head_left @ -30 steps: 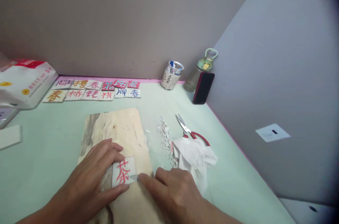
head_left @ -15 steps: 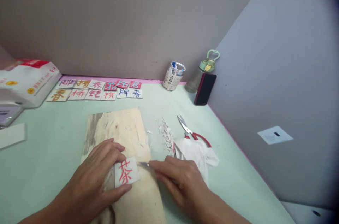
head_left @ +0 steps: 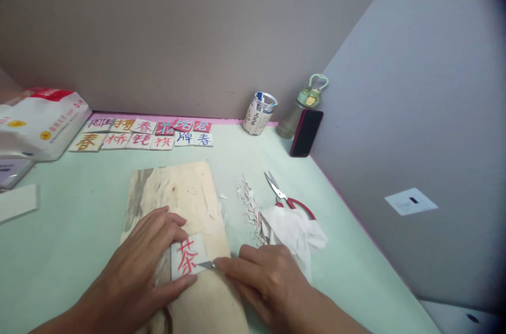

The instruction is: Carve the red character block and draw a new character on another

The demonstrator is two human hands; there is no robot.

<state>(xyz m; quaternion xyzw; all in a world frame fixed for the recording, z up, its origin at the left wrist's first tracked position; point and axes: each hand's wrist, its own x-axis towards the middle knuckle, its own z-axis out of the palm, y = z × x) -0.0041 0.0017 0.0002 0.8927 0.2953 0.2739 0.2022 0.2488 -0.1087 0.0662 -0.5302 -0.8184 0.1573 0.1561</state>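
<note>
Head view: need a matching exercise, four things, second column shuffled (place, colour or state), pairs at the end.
Things
1. Knife
2. Tile
3. Scissors
4. Phone

Place, colour or state
A. Red handles, next to the white cloth
B. Upright, dark screen, in front of the bottle
C. Held in the right hand
D. White with a red character, held between thumb and fingers of the left hand

Pairs: 1-C, 2-D, 3-A, 4-B
</note>
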